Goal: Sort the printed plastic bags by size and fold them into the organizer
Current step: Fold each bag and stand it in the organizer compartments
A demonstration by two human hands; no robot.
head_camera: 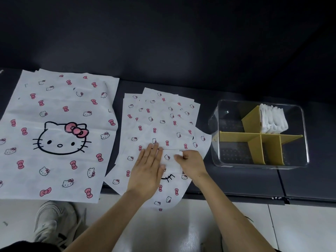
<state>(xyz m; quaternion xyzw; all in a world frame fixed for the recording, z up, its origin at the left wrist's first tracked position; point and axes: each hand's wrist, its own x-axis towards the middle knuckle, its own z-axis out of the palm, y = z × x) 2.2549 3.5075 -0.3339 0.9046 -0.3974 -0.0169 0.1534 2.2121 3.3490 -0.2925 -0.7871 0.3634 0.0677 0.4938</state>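
Observation:
A stack of large white bags (60, 135) printed with a cat face and pink bows lies flat at the left. In the middle lies a fanned pile of smaller printed bags (163, 117). On top of that pile sits a partly folded small bag (170, 159). My left hand (147, 171) presses flat on it with straight fingers. My right hand (190, 162) pinches the folded bag's right edge. A clear organizer box (298, 160) with yellow dividers (254, 139) stands at the right; several folded white bags (272, 120) stand in its far right compartment.
Everything rests on a dark padded surface (236, 179) whose front edge runs across the view. Below it is a pale tiled floor (300, 224). A grey sneaker (52, 220) shows at the lower left. A dark wall rises behind the surface.

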